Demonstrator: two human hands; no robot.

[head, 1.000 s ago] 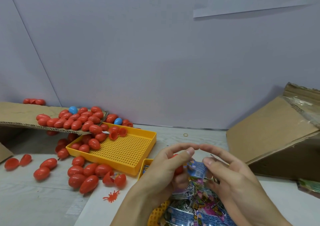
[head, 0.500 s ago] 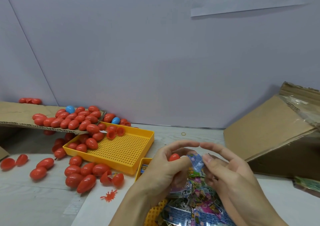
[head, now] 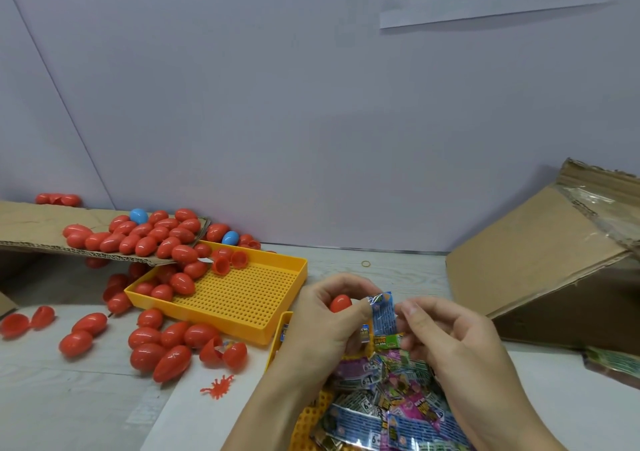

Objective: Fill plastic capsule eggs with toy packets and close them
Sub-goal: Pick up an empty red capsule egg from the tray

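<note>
My left hand (head: 323, 322) curls round a red capsule egg (head: 340, 303) and its thumb presses on a blue toy packet (head: 383, 313). My right hand (head: 450, 336) pinches the same packet from the right. Both hands hover over a yellow tray (head: 282, 329) heaped with several colourful toy packets (head: 388, 398). Many red capsule eggs (head: 166, 343) lie on the table at the left, some split open.
A second perforated yellow tray (head: 242, 294) holds several red eggs at its left end. A cardboard sheet (head: 31, 222) carries more red eggs and two blue ones (head: 138, 215). A tilted cardboard box (head: 540, 260) stands right. A small red toy (head: 218, 386) lies by my left forearm.
My fingertips have come apart from above the egg and closed onto the blue packet, which now stands upright between both hands. The red egg shows more clearly in my left hand.
</note>
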